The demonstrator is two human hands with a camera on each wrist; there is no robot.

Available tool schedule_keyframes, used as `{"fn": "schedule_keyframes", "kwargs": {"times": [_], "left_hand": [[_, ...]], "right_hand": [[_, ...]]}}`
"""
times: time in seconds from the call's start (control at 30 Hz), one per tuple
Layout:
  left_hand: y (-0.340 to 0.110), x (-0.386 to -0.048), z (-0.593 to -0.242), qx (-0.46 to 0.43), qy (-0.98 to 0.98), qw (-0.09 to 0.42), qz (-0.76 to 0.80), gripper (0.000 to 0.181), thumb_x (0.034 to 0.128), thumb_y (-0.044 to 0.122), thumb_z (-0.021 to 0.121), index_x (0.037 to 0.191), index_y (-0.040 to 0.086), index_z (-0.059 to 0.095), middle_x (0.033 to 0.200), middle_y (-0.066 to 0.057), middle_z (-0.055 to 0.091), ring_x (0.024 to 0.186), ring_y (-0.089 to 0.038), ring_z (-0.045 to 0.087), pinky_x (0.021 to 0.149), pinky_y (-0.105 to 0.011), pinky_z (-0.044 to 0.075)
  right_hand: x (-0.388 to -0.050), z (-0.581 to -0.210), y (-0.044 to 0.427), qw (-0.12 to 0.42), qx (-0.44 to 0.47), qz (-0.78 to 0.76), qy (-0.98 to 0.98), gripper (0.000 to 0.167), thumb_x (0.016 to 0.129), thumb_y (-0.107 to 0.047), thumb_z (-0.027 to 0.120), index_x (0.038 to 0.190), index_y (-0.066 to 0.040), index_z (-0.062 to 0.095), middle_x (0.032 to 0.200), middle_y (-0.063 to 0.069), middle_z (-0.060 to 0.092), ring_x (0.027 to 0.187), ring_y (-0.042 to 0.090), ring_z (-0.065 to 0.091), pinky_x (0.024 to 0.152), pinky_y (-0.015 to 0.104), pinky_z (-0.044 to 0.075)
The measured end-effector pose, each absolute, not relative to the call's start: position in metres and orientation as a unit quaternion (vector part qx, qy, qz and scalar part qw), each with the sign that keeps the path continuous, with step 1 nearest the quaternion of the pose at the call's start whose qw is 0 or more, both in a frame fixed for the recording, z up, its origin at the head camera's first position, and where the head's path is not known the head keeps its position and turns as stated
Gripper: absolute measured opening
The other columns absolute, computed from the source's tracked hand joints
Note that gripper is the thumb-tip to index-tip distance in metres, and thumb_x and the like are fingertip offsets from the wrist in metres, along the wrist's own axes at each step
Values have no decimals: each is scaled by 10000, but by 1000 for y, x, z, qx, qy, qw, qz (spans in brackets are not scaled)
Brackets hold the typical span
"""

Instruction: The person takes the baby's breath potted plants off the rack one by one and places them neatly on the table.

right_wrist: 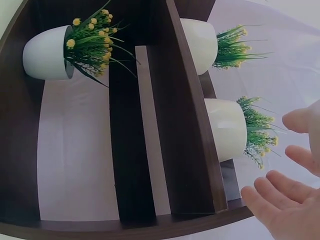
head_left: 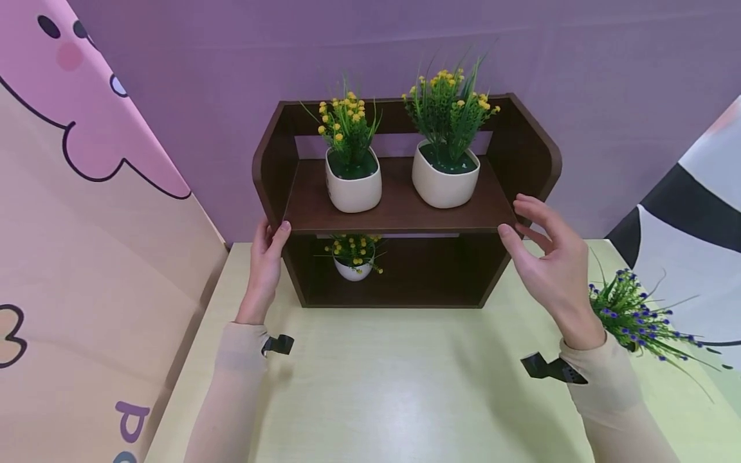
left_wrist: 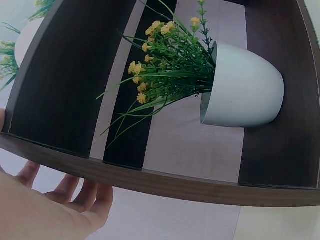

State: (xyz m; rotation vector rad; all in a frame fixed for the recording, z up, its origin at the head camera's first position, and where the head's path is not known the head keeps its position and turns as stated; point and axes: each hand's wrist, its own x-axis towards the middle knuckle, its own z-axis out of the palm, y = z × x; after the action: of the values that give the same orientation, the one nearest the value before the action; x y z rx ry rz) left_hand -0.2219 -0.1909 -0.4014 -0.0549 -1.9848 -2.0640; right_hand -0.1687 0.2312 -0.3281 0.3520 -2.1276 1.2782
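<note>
A dark brown two-tier wooden shelf stands against the back wall on the table. My left hand grips its left side panel, thumb at the front by the upper board and fingers along the outside. At the right side, my right hand is by the upper board's corner, fingers spread and loosely bent, holding nothing. Two white pots with yellow flowers, a left pot and a right pot, stand upright on the upper board. Below, a smaller white flowerpot stands on the left of the lower tier.
A plant with blue-purple flowers is on the table to the right, partly behind my right forearm. The pale table extends in front of the shelf. A purple backdrop hangs behind, with printed panels on both sides.
</note>
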Motion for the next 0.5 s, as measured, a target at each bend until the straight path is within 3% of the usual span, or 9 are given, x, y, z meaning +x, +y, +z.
{"fn": "schedule_keyframes", "kwargs": {"times": [0.5], "left_hand": [[-191, -223, -402, -19, -689, 142, -711, 461, 1114, 267, 517, 1528, 83, 432, 1502, -120, 504, 1443, -225, 459, 1309, -457, 295]], "right_hand": [[-188, -317, 217, 275, 117, 482, -823, 519, 975, -145, 769, 1474, -159, 631, 1519, 67, 611, 1339, 141, 624, 1066, 165, 521]]}}
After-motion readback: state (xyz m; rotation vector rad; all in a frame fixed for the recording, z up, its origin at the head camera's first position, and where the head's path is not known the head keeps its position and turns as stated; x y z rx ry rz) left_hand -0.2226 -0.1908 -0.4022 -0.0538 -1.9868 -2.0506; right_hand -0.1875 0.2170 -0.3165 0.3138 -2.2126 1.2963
